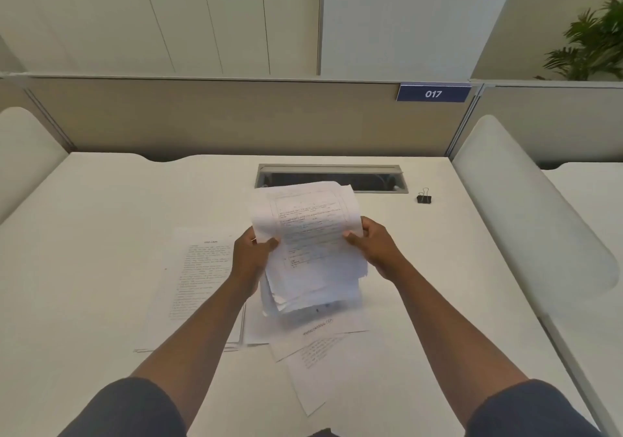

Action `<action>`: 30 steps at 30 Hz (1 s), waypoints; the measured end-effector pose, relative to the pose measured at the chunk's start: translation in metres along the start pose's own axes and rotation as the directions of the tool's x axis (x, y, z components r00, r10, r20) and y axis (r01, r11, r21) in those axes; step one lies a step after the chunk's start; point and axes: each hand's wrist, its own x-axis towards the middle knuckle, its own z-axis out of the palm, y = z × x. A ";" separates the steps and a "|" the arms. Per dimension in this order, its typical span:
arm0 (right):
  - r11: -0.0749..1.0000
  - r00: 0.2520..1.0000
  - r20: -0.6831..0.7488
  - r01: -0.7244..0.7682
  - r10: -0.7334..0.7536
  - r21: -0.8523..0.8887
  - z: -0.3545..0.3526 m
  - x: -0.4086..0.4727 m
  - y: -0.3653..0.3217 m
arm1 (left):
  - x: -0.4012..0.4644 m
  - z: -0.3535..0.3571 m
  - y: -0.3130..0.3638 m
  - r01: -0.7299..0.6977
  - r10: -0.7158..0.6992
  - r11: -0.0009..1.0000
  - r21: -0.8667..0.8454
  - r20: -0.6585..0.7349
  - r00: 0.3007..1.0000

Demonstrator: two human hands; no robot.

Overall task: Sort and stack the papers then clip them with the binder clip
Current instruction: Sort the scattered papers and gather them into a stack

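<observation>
The left hand (pixel 251 254) and the right hand (pixel 376 246) each grip one side of a messy bunch of papers (pixel 313 247) held above the desk (pixel 101 234). More sheets (pixel 199 278) lie at 9 and 6 o'clock from it. The clip (pixel 424 196) waits untouched at 2 o'clock. Stacking looks about half done.

You can read "017" in white on the blue sign (pixel 433 93) on the partition (pixel 236 116); the papers' (pixel 310 234) print is too blurred.
</observation>
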 end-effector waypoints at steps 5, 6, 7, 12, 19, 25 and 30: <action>0.973 0.983 -0.046 0.167 -0.176 -0.156 0.036 0.007 -0.017 | 0.000 -0.028 0.010 -0.210 0.250 0.955 0.210 -0.184 0.951; 0.967 0.978 -0.051 0.191 -0.203 -0.169 0.042 0.009 -0.019 | -0.001 -0.030 0.013 -0.232 0.278 0.945 0.228 -0.197 0.940; 0.959 0.973 -0.051 0.214 -0.227 -0.183 0.049 0.012 -0.020 | -0.001 -0.033 0.015 -0.244 0.296 0.940 0.238 -0.212 0.931; 0.935 0.956 -0.071 0.263 -0.286 -0.238 0.070 0.021 -0.024 | 0.000 -0.035 0.017 -0.303 0.371 0.912 0.277 -0.237 0.898; 0.964 0.964 -0.093 0.238 -0.249 -0.121 0.073 0.023 -0.020 | 0.002 -0.032 0.015 -0.296 0.342 0.932 0.208 -0.241 0.908; 0.985 0.985 -0.071 0.148 -0.155 -0.090 0.077 0.024 0.002 | 0.012 -0.037 -0.006 -0.216 0.252 0.953 0.210 -0.160 0.954; 0.992 0.995 -0.078 0.058 -0.067 -0.114 0.079 0.022 0.015 | 0.021 -0.039 -0.012 -0.170 0.230 0.945 0.281 -0.197 0.953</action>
